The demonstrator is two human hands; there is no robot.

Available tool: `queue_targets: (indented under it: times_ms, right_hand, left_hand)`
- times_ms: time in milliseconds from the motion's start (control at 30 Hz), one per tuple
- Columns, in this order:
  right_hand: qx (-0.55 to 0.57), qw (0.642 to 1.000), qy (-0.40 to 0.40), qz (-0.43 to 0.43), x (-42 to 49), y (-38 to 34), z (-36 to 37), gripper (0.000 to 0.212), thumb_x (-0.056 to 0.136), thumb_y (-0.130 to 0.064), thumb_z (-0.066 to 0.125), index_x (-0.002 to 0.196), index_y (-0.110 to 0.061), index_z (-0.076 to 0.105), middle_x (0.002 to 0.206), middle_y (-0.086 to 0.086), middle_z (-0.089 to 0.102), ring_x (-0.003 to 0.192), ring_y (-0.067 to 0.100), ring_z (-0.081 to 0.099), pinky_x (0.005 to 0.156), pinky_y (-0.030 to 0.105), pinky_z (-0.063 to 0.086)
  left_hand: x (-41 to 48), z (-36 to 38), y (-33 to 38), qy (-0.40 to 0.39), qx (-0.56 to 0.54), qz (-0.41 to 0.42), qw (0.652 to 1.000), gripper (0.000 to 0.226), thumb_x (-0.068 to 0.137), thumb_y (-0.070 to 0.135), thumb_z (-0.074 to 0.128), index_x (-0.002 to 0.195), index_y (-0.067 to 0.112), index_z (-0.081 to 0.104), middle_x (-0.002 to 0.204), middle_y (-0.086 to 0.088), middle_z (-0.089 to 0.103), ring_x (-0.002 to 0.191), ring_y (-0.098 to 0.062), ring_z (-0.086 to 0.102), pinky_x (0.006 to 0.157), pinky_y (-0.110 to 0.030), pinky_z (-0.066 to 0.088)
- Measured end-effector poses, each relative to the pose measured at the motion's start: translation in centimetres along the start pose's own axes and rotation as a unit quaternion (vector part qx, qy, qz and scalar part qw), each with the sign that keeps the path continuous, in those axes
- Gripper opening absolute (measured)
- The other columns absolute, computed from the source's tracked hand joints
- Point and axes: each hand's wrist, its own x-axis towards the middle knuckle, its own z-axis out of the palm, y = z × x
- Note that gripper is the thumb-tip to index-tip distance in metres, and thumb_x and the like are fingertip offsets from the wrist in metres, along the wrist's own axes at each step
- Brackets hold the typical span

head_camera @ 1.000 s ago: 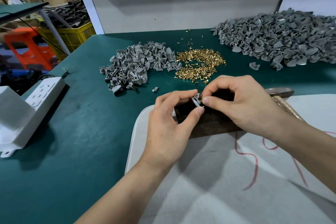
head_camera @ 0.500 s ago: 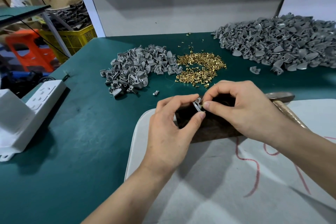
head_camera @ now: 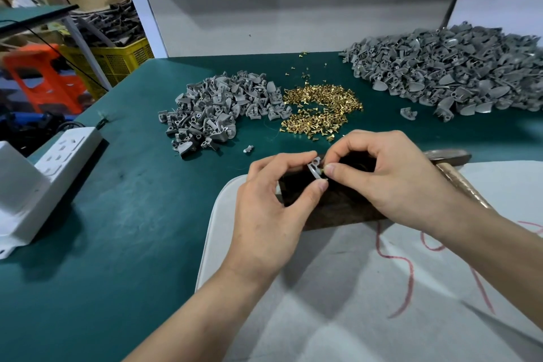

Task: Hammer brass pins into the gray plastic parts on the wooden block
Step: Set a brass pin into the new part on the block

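I see my left hand (head_camera: 270,211) pinch one gray part (head_camera: 314,167); my right hand (head_camera: 390,179) pinches one brass pin (head_camera: 324,169) against it.

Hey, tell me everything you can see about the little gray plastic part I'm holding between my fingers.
The gray plastic part is a small, pale gray moulded piece with a round eyelet on top and a thin flat edge running down from it. It stands roughly upright over the dark wooden block. The left hand pinches it between thumb and forefinger; the right hand holds a brass pin against it. Fingers hide most of its body.
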Motion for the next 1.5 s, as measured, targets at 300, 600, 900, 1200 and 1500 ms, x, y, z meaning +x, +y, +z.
queue_targets:
  times_ms: [300, 600, 900, 1200, 1500]
  right_hand:
    - [0.002, 1.0, -0.008, 0.007, 0.12, 0.35, -0.14, 0.012, 0.079, -0.017, 0.07, 0.07, -0.026, 0.068, 0.073, -0.01, 0.066, 0.071, 0.001, 0.058, 0.067, 0.015, 0.043]
    - [0.005, 1.0, -0.01, 0.005, 0.06, 0.58, 0.01, 0.012, 0.077, -0.018, 0.069, 0.068, -0.025, 0.066, 0.067, -0.013, 0.064, 0.064, -0.001, 0.054, 0.06, 0.011, 0.037]
    - [0.001, 1.0, -0.011, 0.005, 0.09, 0.63, 0.0, 0.013, 0.079, -0.017, 0.07, 0.069, -0.025, 0.067, 0.069, -0.009, 0.064, 0.066, -0.001, 0.054, 0.061, 0.011, 0.038]
    - [0.001, 1.0, -0.01, 0.0, 0.1, 0.51, -0.01, 0.014, 0.079, -0.016, 0.069, 0.069, -0.025, 0.066, 0.072, -0.009, 0.065, 0.068, 0.0, 0.055, 0.065, 0.012, 0.039]
    - [-0.009, 1.0, -0.01, -0.006, -0.04, 0.26, -0.07, 0.013, 0.08, -0.015, 0.069, 0.071, -0.025, 0.066, 0.075, -0.008, 0.065, 0.074, 0.007, 0.057, 0.07, 0.02, 0.042]
  left_hand:
    - [0.23, 0.09, -0.05, -0.002, 0.005, 0.018, 1.0, 0.03, 0.078, 0.018, 0.078, 0.101, 0.035, 0.068, 0.096, 0.018, 0.066, 0.107, 0.0, 0.054, 0.088, -0.013, 0.043]
    - [0.37, 0.0, -0.05, -0.007, 0.028, 0.056, 0.998, 0.031, 0.079, 0.023, 0.072, 0.11, 0.029, 0.069, 0.093, 0.029, 0.061, 0.108, -0.002, 0.054, 0.094, -0.015, 0.042]
    - [0.41, 0.1, -0.14, -0.006, 0.031, 0.06, 0.998, 0.032, 0.079, 0.028, 0.069, 0.111, 0.03, 0.069, 0.091, 0.037, 0.057, 0.108, -0.003, 0.056, 0.094, -0.013, 0.042]
    - [0.42, 0.03, -0.29, -0.009, 0.012, 0.048, 0.999, 0.033, 0.081, 0.023, 0.072, 0.109, 0.038, 0.066, 0.096, 0.029, 0.061, 0.11, -0.002, 0.054, 0.097, -0.022, 0.045]
    - [0.32, 0.07, 0.07, -0.013, -0.009, 0.024, 1.0, 0.036, 0.081, 0.02, 0.074, 0.104, 0.045, 0.064, 0.095, 0.031, 0.061, 0.112, -0.006, 0.056, 0.097, -0.038, 0.049]
